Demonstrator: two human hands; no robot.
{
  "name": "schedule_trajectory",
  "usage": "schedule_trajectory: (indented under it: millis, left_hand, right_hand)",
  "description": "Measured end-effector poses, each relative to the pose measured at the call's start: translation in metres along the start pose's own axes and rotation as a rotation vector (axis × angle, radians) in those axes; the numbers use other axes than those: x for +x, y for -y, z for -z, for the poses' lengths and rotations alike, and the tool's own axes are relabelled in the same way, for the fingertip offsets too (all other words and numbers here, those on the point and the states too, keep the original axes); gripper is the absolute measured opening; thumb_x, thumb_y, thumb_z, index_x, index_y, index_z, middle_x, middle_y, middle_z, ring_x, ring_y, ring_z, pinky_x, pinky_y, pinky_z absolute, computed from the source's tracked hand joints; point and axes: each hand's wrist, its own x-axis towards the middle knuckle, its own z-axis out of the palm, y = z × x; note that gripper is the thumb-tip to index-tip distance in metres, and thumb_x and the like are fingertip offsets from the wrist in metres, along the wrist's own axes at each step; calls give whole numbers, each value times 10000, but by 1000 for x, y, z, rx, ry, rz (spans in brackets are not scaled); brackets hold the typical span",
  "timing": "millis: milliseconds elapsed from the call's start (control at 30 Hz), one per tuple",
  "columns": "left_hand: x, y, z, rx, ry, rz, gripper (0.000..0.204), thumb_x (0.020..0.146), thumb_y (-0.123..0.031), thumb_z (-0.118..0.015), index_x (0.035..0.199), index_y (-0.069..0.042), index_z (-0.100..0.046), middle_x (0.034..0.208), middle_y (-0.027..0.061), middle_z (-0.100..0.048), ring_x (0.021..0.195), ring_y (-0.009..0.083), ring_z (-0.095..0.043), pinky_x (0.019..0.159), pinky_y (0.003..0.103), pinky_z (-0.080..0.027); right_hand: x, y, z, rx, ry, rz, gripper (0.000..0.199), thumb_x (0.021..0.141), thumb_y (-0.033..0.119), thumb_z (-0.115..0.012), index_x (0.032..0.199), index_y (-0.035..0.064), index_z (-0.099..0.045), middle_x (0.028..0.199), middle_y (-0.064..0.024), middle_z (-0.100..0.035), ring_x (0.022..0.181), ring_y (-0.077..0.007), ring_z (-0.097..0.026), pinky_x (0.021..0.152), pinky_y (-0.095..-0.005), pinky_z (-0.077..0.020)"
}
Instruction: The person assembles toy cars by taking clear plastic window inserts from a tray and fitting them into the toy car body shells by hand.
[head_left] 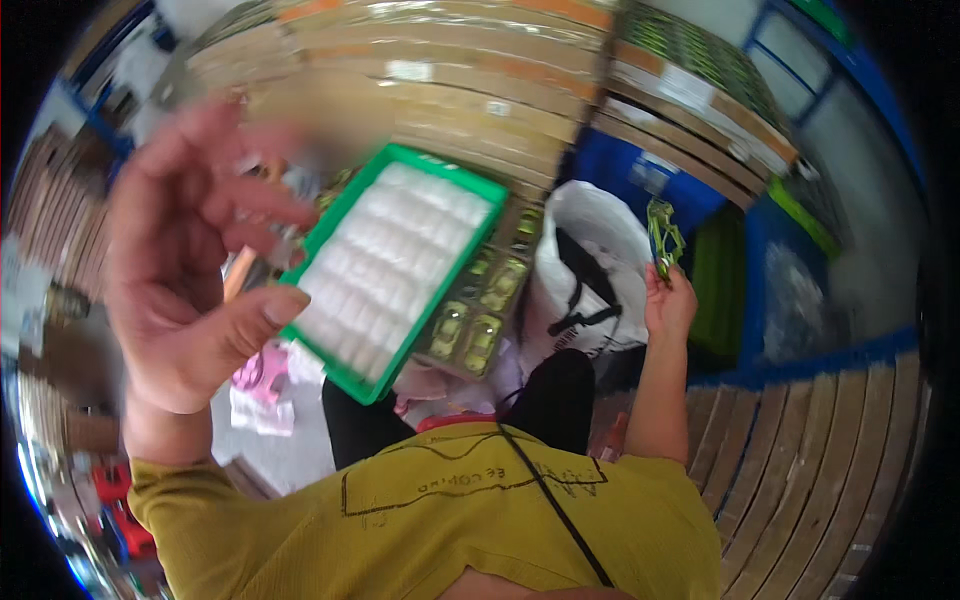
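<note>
A: How do the hands stand?

B: Well apart. The right hand [672, 305] pinches a green plastic piece [662, 240] with an open, frame-like outline between thumb and fingers; the grip lies at the lower end, probably so that most of the piece stays clear. The left hand [180, 270], raised near the camera and partly blurred, has its fingers curled and its thumb apart, with nothing visible between them.

A: What lies between them?

B: A green tray [350, 383] filled with rows of white contents [400, 265], slanting across the view. Its near corner overlaps one black-trousered thigh [362, 435], which may help support it; contact is unclear. Just beyond its right edge lie green car-shaped pieces [484, 343], apparently ordered in rows to save space.

A: And farther out?

B: A white bag [535, 310] stands open-mouthed near the right hand, presumably within easy reach, its black strap [580, 285] hanging slack. Stacked cardboard boxes [450, 115] form the background.
</note>
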Motion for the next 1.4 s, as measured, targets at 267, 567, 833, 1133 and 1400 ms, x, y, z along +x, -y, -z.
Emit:
schedule_trajectory:
  millis: [267, 567, 833, 1133, 1400]
  left_hand:
    - [-38, 124, -52, -310, 304, 620, 375, 769, 69, -658, 1116, -1, -534, 1096, 58, -579, 851, 86, -584, 697, 198, -473]
    - [-129, 186, -103, -422, 254, 1083, 197, 798, 41, -615, 986, 4, -567, 941, 93, -625, 761, 152, -615, 695, 277, -523]
    - [-151, 188, -129, -438, 271, 1295, 165, 824, 2, -610, 983, 17, -567, 924, 111, -637, 786, 182, -637, 694, 293, -526]
    - [-169, 189, -123, -397, 236, 1376, 151, 842, -3, -598, 990, 16, -573, 909, 108, -640, 760, 183, -641, 657, 290, -533]
    - [-179, 184, -120, -358, 208, 1440, 143, 840, -5, -606, 981, 13, -584, 895, 97, -638, 749, 180, -646, 651, 285, -536]
  right_hand:
    - [49, 59, 63, 168, -312, 66, 168, 896, 73, -526, 1031, -26, -542, 929, -145, -607, 800, -244, -623, 672, -295, -540]
    - [153, 110, 54, 247, -300, 239, 116, 885, 41, -504, 984, -20, -503, 859, -138, -583, 701, -231, -611, 604, -300, -550]
    - [241, 158, 50, 278, -541, 429, 259, 865, 46, -441, 1117, -4, -465, 1010, -173, -587, 871, -247, -634, 666, -281, -550]
    - [263, 162, 61, 451, -580, 411, 396, 889, 204, -470, 1251, 46, -433, 1156, -125, -553, 1040, -251, -575, 793, -333, -521]
    - [290, 154, 73, 350, -603, 519, 367, 898, 201, -482, 1230, 49, -446, 1190, -123, -501, 1027, -298, -546, 783, -392, -512]
